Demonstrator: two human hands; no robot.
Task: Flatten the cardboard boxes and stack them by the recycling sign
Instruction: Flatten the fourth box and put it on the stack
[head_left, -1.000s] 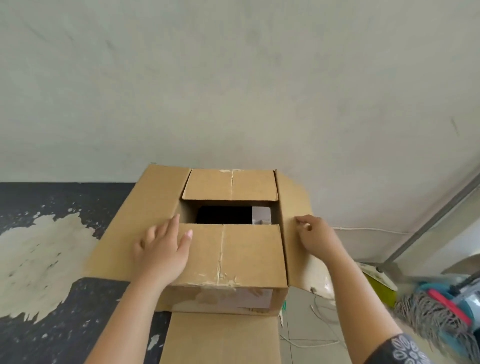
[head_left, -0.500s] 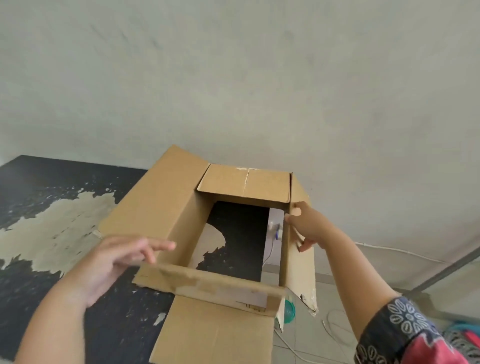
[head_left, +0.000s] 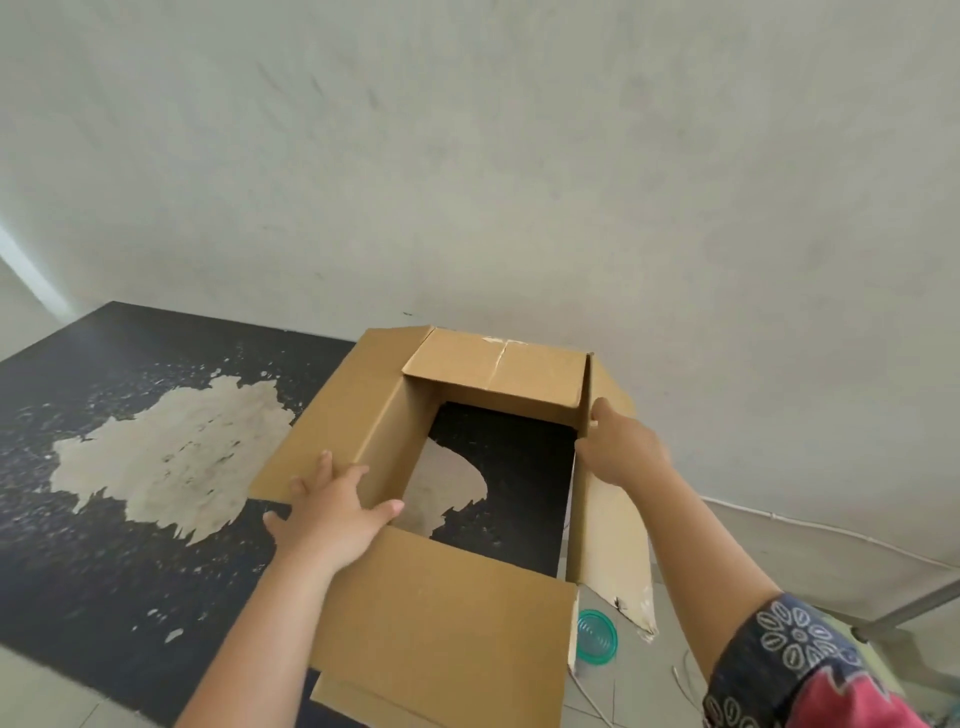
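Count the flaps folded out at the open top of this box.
4: far flap, left flap under the left hand, right flap by the right hand, near flap. Bottom flaps may be hidden.

one brown open-ended cardboard box (head_left: 457, 613), centre of the frame. four brown cardboard flaps on it. two bare hands: left hand (head_left: 335, 512) lower centre, right hand (head_left: 621, 452) centre right. one round teal plastic lid (head_left: 597, 636), lower right. one black tabletop with peeled patches (head_left: 130, 415), left.
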